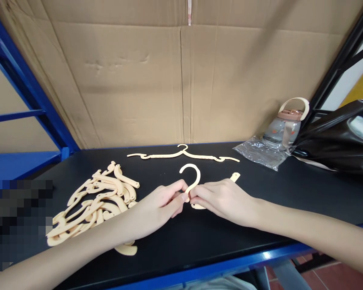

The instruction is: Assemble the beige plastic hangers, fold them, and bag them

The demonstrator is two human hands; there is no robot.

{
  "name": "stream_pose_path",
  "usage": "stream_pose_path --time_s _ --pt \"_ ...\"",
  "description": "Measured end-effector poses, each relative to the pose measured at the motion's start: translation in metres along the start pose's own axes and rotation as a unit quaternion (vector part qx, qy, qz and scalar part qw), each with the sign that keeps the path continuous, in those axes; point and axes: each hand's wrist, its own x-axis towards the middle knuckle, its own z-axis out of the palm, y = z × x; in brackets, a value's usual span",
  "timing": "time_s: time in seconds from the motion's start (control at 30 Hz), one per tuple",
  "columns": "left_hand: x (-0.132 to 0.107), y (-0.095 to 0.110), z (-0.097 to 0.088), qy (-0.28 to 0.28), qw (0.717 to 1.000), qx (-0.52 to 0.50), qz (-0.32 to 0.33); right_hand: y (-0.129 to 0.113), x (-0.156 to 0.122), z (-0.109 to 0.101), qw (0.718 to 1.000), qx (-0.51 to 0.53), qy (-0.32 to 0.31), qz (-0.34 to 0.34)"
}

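Note:
A cream hanger hook stands upright between my two hands, its curve at the top. My left hand is closed, thumb and fingers pinching the hook's lower end. My right hand is closed over a cream hanger arm, whose ends stick out above and below the hand; its fingertips also touch the hook's base. Whether hook and arm are joined is hidden by the fingers. Left of my hands lies a pile of loose cream hanger parts, partly covered by my left forearm.
A whole cream hanger lies on the black tabletop near the cardboard wall. At the right are a clear plastic bag, a water bottle with a handle, and a black bag. A blue frame stands at left.

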Motion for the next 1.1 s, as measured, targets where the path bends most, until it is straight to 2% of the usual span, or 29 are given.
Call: stream_pose_path --time_s 0.13,0.27,0.4,0.5,0.6,0.73,0.87,1.0,1.1 --pt "0.004 -0.005 0.0 0.034 0.999 -0.001 -0.004 0.007 0.004 -0.001 0.999 0.038 -0.001 0.007" --pt "0.009 -0.007 0.0 0.054 0.998 -0.006 -0.009 0.01 0.004 -0.002 1.0 0.012 -0.016 -0.019" --pt "0.008 -0.006 0.001 0.047 0.999 0.022 -0.013 0.008 0.002 -0.002 0.999 -0.013 0.004 -0.03" --pt "0.006 -0.003 0.002 0.071 0.996 0.059 0.011 0.006 0.002 -0.004 0.998 -0.032 0.028 -0.05" --pt "0.006 0.005 0.001 0.108 0.989 0.1 0.027 0.005 0.001 -0.005 0.997 -0.037 0.051 -0.05" --pt "0.013 0.027 -0.001 0.155 0.975 0.141 0.067 0.003 -0.001 -0.006 0.993 -0.046 0.096 -0.051" --pt "0.019 0.046 0.0 0.172 0.967 0.138 0.128 0.003 -0.002 -0.009 0.985 -0.045 0.151 -0.063" --pt "0.024 0.035 0.003 0.161 0.97 0.114 0.139 0.006 -0.001 -0.01 0.987 -0.043 0.145 -0.058" --pt "0.028 0.015 0.005 0.148 0.967 0.17 0.122 0.011 0.0 -0.008 0.992 -0.015 0.12 -0.032"
